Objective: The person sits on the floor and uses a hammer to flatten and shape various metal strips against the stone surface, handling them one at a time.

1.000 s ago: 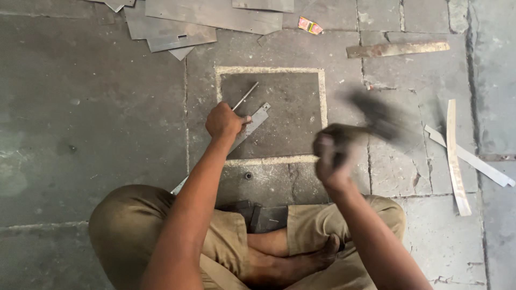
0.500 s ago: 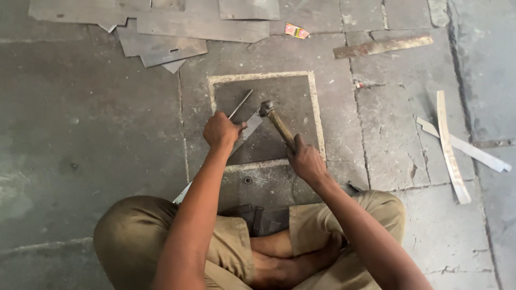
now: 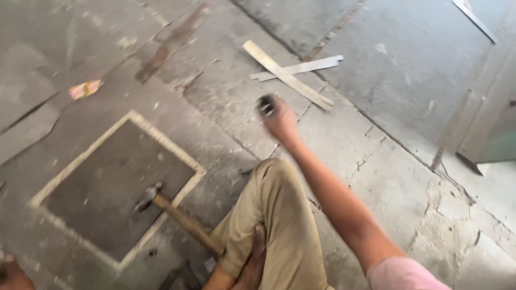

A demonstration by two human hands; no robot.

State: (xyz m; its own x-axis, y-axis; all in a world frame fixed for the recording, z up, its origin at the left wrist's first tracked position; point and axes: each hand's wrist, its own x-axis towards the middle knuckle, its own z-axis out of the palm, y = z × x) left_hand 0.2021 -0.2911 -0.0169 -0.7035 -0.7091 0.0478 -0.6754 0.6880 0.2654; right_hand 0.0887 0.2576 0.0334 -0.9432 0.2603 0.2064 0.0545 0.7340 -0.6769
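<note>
My right hand (image 3: 279, 119) is stretched out over the concrete floor, just short of two flat metal strips (image 3: 286, 75). Its fingers are closed around a small dark object (image 3: 265, 104), which is too blurred to identify. A hammer (image 3: 177, 215) with a wooden handle lies loose on the dark square plate (image 3: 102, 193); its head is on the plate and its handle points toward my bent knee (image 3: 279, 215). Only a sliver of my left hand (image 3: 11, 275) shows at the bottom left corner.
A rusty metal strip (image 3: 169, 45) and an orange wrapper (image 3: 85, 88) lie beyond the plate. A grey-green cabinet (image 3: 492, 123) stands at the right edge. Another thin strip (image 3: 475, 20) lies at the top right. The floor has cracked joints.
The view has swung to the right. My right hand let go of the hammer, which now lies on the plate, and reached out toward the strips. My left hand dropped out to the corner.
</note>
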